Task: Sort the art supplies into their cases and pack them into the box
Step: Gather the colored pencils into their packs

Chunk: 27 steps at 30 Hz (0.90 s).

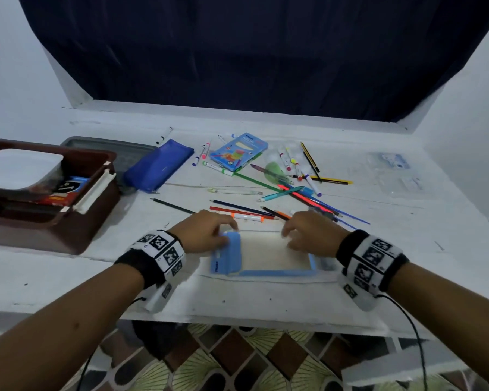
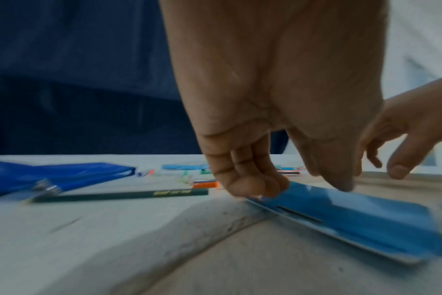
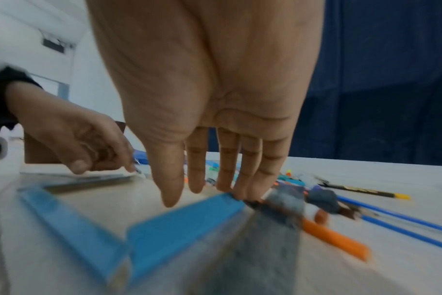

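Directly in front of the person, at the near edge of the white table (image 1: 266,303), lies a flat light-blue pencil case (image 1: 261,253), open, its pale inside facing up and its long axis running left to right between the two hands. Left hand (image 1: 202,231) sits at the case's left end, fingers curled and pinching the blue flap (image 2: 346,217) there. Right hand (image 1: 311,232) hovers over the far right corner, fingers straight and relaxed, tips touching the blue rim, grasping nothing. Loose coloured pencils and pens (image 1: 280,198) lie just beyond the case, fanning away to the right, so the right hand looks nearer to them. A dark-blue pouch (image 1: 158,165) and a brown box (image 1: 48,193) sit well off to the left.
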Each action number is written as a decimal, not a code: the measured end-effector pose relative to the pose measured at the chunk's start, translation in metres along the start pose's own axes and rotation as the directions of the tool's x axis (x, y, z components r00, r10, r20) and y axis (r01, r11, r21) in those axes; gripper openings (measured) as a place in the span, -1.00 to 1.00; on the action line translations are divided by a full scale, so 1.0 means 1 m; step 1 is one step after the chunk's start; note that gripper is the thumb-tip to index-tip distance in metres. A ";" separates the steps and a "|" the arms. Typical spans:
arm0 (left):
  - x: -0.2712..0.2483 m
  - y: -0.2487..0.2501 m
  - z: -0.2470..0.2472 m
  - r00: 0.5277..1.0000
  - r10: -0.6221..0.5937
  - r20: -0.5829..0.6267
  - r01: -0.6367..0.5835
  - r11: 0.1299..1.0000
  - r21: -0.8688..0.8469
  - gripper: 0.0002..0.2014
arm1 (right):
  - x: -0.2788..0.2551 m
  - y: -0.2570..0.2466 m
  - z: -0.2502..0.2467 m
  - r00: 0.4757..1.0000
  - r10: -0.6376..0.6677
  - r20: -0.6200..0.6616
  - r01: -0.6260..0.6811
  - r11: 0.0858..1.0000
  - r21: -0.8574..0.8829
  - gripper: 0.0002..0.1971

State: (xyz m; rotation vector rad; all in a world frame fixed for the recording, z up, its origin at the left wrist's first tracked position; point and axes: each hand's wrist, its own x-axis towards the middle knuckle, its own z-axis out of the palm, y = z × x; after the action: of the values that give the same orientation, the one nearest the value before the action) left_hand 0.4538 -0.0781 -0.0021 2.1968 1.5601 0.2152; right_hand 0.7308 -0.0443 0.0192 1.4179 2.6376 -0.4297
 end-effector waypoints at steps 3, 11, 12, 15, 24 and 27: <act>0.009 0.010 0.002 0.958 0.098 0.268 -0.138 0.982 0.133 -0.58 | -0.014 0.010 0.007 0.996 0.075 0.045 -0.076 0.997 0.028 -0.70; 0.015 0.002 -0.001 0.966 0.126 0.226 -0.146 0.986 0.074 -0.74 | -0.016 0.001 0.019 0.979 0.204 -0.002 -0.204 0.977 0.055 -0.66; 0.015 -0.002 -0.003 0.973 0.118 0.201 -0.133 0.989 0.063 -0.75 | -0.014 0.001 0.020 0.975 0.221 -0.019 -0.219 0.973 0.076 -0.66; 0.009 -0.015 -0.012 0.984 0.064 0.168 -0.077 0.994 0.074 -0.87 | -0.009 0.000 0.023 0.960 0.267 -0.087 -0.250 0.954 0.164 -0.65; -0.010 -0.043 -0.019 0.994 0.025 0.104 -0.034 0.996 0.083 -0.67 | -0.013 -0.002 0.027 0.936 0.323 -0.138 -0.292 0.934 0.207 -0.79; -0.012 -0.047 -0.015 0.997 0.025 0.078 -0.034 0.993 0.110 -0.65 | -0.013 -0.004 0.025 0.938 0.329 -0.110 -0.310 0.938 0.157 -0.89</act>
State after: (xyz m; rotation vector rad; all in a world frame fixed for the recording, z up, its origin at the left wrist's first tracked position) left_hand 0.4033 -0.0719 -0.0074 2.2856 1.5325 0.0537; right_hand 0.7343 -0.0641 -0.0007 1.9438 2.4448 -0.4994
